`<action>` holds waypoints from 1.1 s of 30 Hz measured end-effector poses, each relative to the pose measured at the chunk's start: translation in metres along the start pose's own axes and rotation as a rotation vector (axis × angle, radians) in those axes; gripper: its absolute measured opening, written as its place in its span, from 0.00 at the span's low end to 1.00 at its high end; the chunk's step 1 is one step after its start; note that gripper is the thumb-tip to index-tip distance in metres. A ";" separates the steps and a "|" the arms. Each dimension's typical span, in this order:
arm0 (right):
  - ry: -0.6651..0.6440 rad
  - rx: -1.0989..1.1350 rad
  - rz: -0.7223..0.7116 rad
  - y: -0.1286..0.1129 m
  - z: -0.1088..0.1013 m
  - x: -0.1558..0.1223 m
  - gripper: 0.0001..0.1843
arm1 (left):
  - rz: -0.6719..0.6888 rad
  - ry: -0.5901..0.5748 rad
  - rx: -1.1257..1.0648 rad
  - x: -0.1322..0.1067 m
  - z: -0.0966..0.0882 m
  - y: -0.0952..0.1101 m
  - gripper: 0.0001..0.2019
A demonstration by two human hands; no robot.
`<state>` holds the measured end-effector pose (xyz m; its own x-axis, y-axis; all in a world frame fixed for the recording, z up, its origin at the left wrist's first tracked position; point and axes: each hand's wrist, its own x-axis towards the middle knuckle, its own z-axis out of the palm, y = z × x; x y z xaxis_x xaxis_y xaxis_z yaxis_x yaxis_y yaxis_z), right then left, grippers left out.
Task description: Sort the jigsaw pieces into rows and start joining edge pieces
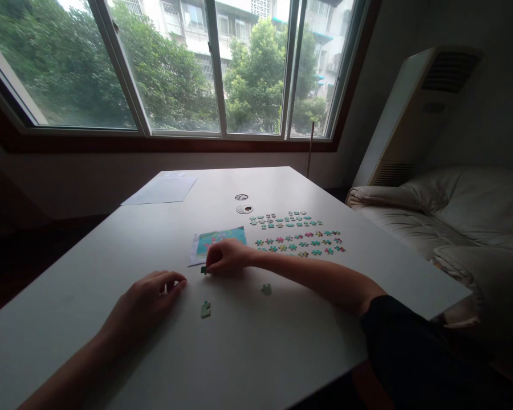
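My right hand (227,254) pinches a small dark green jigsaw puzzle piece (203,270) at the table surface, just in front of the picture card (202,242). Part of that piece and part of the card are hidden behind the fingers. On the left, my left hand (156,289) rests on the white table with loosely bent fingers, thumb apart and nothing in its grasp. Between my arms lie two loose green pieces: a puzzle piece (206,310) near my left hand and another puzzle piece (266,289) below my right forearm.
Rows of puzzle pieces (299,236) spread beyond my right forearm, partly hidden by it. Two round discs, a nearer disc (244,209) and a farther disc (241,197), lie past the card. Paper sheets (160,189) lie far left. A sofa (465,210) stands right of the table (89,267).
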<state>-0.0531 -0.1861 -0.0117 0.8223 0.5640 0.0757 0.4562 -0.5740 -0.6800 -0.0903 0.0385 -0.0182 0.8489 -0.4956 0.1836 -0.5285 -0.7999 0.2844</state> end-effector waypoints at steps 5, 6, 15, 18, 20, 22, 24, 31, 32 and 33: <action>0.007 -0.125 0.002 -0.007 0.000 0.004 0.08 | 0.024 -0.004 -0.049 -0.001 -0.003 0.012 0.16; -0.005 -0.135 0.000 -0.008 0.000 0.005 0.09 | 0.035 -0.001 -0.052 -0.001 -0.004 0.014 0.15; 0.115 -0.245 -0.099 -0.005 -0.004 0.000 0.09 | 0.162 0.084 -0.013 0.003 0.009 0.000 0.14; 0.218 -0.289 -0.038 0.010 -0.028 -0.003 0.09 | 0.173 0.084 -0.003 0.003 0.012 -0.005 0.14; 0.287 -0.392 0.057 0.025 -0.050 -0.004 0.08 | 0.177 0.091 0.004 0.002 0.014 -0.007 0.14; 0.320 -0.430 0.120 0.043 -0.073 -0.006 0.09 | 0.170 0.100 0.013 0.002 0.015 -0.007 0.16; 0.350 -0.466 0.189 0.061 -0.094 -0.008 0.08 | 0.164 0.104 0.030 0.002 0.016 -0.007 0.17; 0.327 -0.551 0.345 0.110 -0.133 -0.011 0.08 | 0.186 0.113 0.068 0.004 0.022 -0.012 0.17; 0.308 -0.555 0.351 0.114 -0.134 -0.010 0.08 | 0.184 0.109 0.069 0.004 0.022 -0.013 0.17; 0.287 -0.557 0.354 0.118 -0.135 -0.009 0.08 | 0.183 0.102 0.070 0.004 0.022 -0.013 0.17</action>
<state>0.0390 -0.3389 0.0060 0.9751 0.1538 0.1600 0.1885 -0.9543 -0.2320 -0.0797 0.0393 -0.0421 0.7321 -0.6006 0.3214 -0.6689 -0.7232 0.1722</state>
